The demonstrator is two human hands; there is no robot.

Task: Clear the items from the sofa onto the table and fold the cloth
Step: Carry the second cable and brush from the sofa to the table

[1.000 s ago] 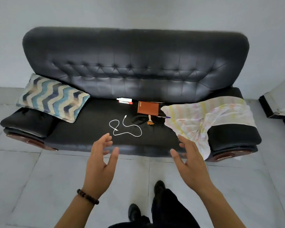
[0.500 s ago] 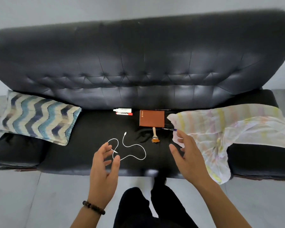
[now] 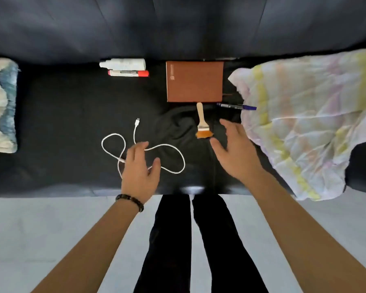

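Observation:
On the black sofa seat (image 3: 61, 115) lie a looped white cable (image 3: 171, 148), a brown notebook (image 3: 194, 81), a small wooden brush (image 3: 202, 125), a blue pen (image 3: 235, 106), a white bottle (image 3: 123, 63) and a red-capped marker (image 3: 128, 73). A crumpled pastel cloth (image 3: 304, 115) covers the seat's right side and hangs over its front edge. My left hand (image 3: 141, 168) hovers open over the cable's middle. My right hand (image 3: 236, 151) is open just right of the brush, holding nothing.
A wavy-patterned cushion (image 3: 1, 102) sits at the seat's left end. The sofa's backrest (image 3: 178, 24) fills the top of the view. Grey floor tiles (image 3: 40, 229) and my dark-trousered legs (image 3: 190, 240) are below the seat's front edge.
I have stepped close to the sofa and the view has tilted down onto the seat. Both hands have reached forward, the left over the cable, the right beside the brush.

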